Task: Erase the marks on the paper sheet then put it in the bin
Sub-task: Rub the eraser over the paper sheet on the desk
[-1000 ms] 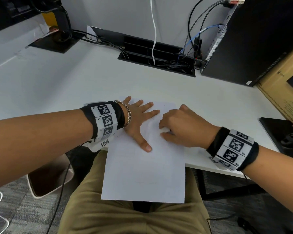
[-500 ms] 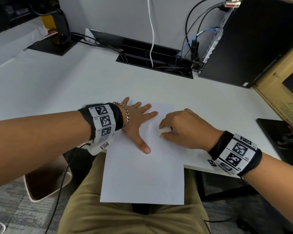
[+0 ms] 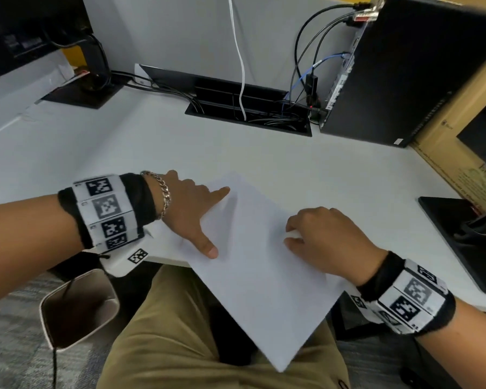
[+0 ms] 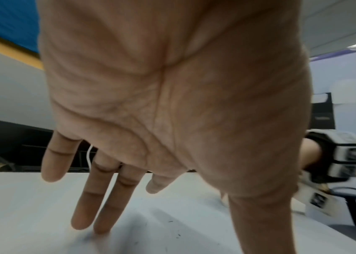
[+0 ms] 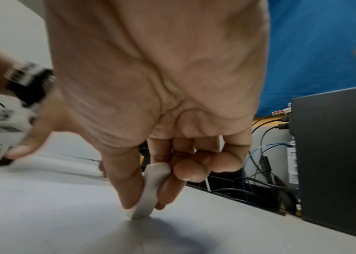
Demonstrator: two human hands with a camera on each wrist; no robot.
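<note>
The white desk (image 3: 264, 153) carries a black computer tower (image 3: 404, 68) at the back right, beside a cable tray (image 3: 250, 108); its small label is too blurred to read. The paper sheet (image 3: 258, 276) lies skewed, one corner overhanging the person's lap. The left hand (image 3: 191, 211) rests on its left edge, grip apart, fingers straight. The right hand (image 3: 326, 242) pinches a white eraser (image 5: 148, 192) whose tip touches the sheet. A bin (image 3: 79, 307) stands on the floor, lower left

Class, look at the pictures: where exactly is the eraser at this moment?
In the right wrist view the eraser is pinched between the right hand's thumb and fingers, its lower end touching the paper sheet on the desk.
</note>
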